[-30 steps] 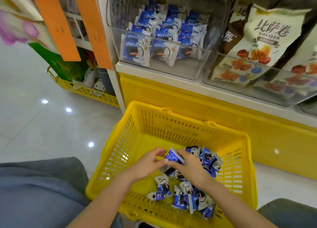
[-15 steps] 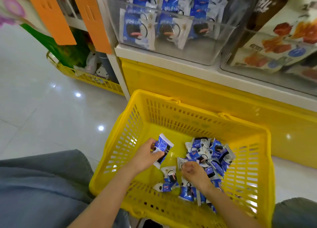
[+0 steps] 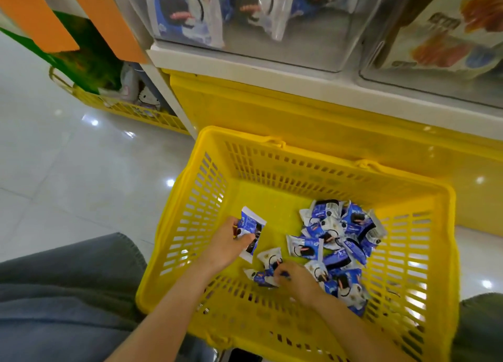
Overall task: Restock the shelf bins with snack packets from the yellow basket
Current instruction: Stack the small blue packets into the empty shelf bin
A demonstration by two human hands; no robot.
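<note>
Blue packet (image 3: 251,232) in left hand (image 3: 230,242), right hand (image 3: 295,278) pinching second packet (image 3: 262,276)

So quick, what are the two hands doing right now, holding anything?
Left hand: holding one blue snack packet inside the yellow basket.
Right hand: fingers curled, pinching a second packet at the pile's near edge.

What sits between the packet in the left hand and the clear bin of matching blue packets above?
Nothing visible. The yellow basket is open-topped, and the left hand holds the packet apart from the pile. Only the front wall of the clear bin faces it; the bin's opening is out of frame.
</note>
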